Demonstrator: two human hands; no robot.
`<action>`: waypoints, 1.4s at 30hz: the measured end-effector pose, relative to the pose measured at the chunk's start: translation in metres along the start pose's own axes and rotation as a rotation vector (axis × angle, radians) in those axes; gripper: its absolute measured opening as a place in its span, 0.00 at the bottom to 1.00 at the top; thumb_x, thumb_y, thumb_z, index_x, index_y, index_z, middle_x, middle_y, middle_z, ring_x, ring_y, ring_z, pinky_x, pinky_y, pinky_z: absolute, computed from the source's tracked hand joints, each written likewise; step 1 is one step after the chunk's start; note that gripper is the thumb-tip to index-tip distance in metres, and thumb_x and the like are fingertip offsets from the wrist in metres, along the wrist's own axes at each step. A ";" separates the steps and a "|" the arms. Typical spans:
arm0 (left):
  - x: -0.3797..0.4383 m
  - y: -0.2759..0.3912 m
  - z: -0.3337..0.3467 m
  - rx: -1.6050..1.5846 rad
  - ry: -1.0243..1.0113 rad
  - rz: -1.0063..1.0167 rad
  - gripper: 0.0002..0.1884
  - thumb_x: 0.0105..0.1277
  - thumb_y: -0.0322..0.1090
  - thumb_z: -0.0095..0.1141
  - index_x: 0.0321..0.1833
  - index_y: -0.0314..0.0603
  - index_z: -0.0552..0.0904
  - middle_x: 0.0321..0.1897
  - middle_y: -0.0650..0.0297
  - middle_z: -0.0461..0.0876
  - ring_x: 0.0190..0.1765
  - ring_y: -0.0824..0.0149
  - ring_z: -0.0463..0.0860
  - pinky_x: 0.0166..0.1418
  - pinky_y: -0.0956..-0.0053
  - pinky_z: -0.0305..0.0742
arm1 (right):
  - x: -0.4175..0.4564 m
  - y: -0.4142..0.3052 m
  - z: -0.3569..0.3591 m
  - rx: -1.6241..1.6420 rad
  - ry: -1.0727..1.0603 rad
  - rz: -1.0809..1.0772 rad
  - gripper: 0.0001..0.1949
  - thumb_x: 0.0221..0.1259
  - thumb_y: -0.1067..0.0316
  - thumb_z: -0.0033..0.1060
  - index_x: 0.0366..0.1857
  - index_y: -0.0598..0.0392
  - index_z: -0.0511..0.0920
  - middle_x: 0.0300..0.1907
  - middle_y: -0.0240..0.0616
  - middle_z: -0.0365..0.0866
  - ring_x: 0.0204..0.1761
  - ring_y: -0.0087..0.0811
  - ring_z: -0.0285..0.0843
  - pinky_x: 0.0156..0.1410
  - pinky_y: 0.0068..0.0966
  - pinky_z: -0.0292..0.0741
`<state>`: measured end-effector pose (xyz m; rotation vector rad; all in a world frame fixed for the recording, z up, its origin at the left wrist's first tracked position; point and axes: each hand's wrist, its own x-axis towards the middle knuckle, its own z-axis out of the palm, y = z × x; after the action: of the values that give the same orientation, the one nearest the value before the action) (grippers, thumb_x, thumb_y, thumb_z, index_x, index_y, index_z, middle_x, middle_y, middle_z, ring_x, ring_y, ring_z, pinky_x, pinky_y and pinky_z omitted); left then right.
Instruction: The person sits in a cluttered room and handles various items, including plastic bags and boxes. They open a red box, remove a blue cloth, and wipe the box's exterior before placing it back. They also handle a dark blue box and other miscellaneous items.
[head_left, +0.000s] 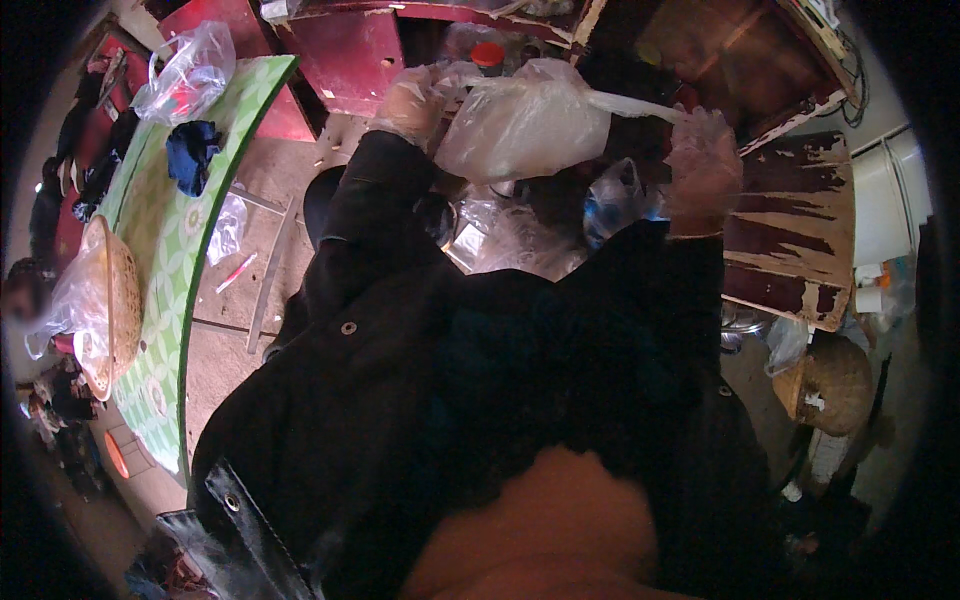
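Note:
A full, translucent white plastic bag (529, 131) hangs between my hands, its two handles pulled out to opposite sides. My left hand (411, 105), in a thin clear plastic glove, grips the handle end at the bag's left. On the other side my right hand (703, 157), gloved the same way, holds the stretched, twisted right handle. What the bag contains cannot be made out. Just behind it shows a jar with a red lid (487, 54). Below the bag lie crumpled clear plastic (525, 232) and a bag with something blue inside (615, 201).
Red cabinet doors (345, 60) stand ahead, beyond my left hand. A peeling wooden panel (795, 225) is close to my right arm. At left, a green patterned table (169, 300) bears a plastic bag (191, 79), a dark blue cloth (193, 156) and a woven basket (124, 300).

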<state>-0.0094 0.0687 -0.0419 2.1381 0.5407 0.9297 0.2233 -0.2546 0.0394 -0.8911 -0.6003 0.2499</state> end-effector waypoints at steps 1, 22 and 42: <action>0.001 0.000 0.000 0.001 -0.010 -0.044 0.17 0.76 0.41 0.52 0.52 0.33 0.83 0.43 0.58 0.87 0.43 0.66 0.82 0.51 0.69 0.76 | 0.000 -0.002 0.000 0.091 0.034 0.058 0.16 0.71 0.63 0.57 0.54 0.64 0.78 0.52 0.47 0.83 0.55 0.41 0.81 0.63 0.34 0.77; 0.000 0.127 0.060 0.013 -0.508 0.280 0.23 0.59 0.50 0.68 0.49 0.40 0.85 0.44 0.48 0.86 0.47 0.45 0.83 0.55 0.60 0.77 | -0.032 -0.034 0.138 -0.342 -0.344 0.458 0.14 0.68 0.64 0.60 0.51 0.60 0.83 0.46 0.36 0.85 0.49 0.27 0.79 0.60 0.25 0.73; -0.005 0.124 0.061 0.150 -0.227 0.281 0.13 0.63 0.36 0.59 0.46 0.39 0.85 0.42 0.45 0.84 0.46 0.42 0.82 0.51 0.59 0.79 | -0.048 0.080 0.079 -0.972 -0.548 0.366 0.19 0.65 0.53 0.63 0.49 0.57 0.83 0.43 0.49 0.87 0.47 0.38 0.85 0.53 0.35 0.78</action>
<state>0.0443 -0.0423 0.0214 2.4605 0.2049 0.7990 0.1413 -0.1744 -0.0043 -1.9084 -1.0996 0.5626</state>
